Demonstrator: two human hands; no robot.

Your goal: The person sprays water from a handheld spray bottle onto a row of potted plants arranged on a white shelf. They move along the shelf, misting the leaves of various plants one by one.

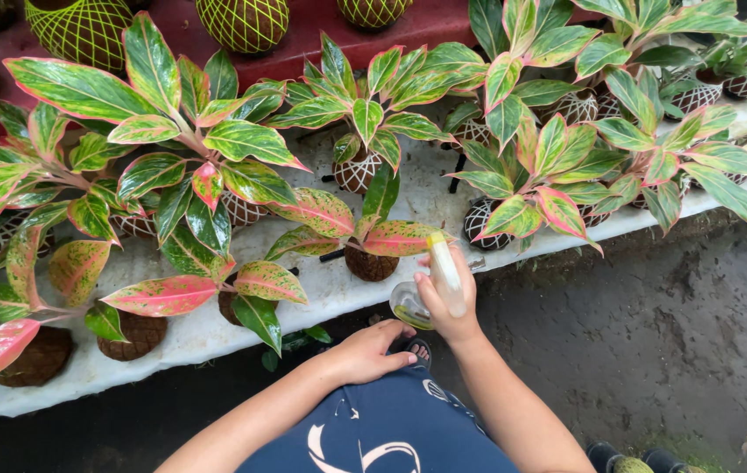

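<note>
My right hand (449, 302) grips a small clear spray bottle (433, 285) with a pale yellow nozzle, pointed toward the plants. The nearest plant is a small pink-and-green leafed one on a brown moss ball (370, 263), just beyond the bottle. My left hand (370, 350) rests on my knee over dark blue cloth, fingers loosely apart, holding nothing. Many similar plants with red-edged green leaves (216, 140) stand on moss balls wrapped in netting along a white sheet (207, 337) on the ground.
Moss balls in yellow-green netting (242, 22) sit on a dark red surface at the back. Wet dark ground (680, 315) lies to the right. Sandalled toes (417, 352) show below the sheet's edge, and dark footwear (606, 455) at bottom right.
</note>
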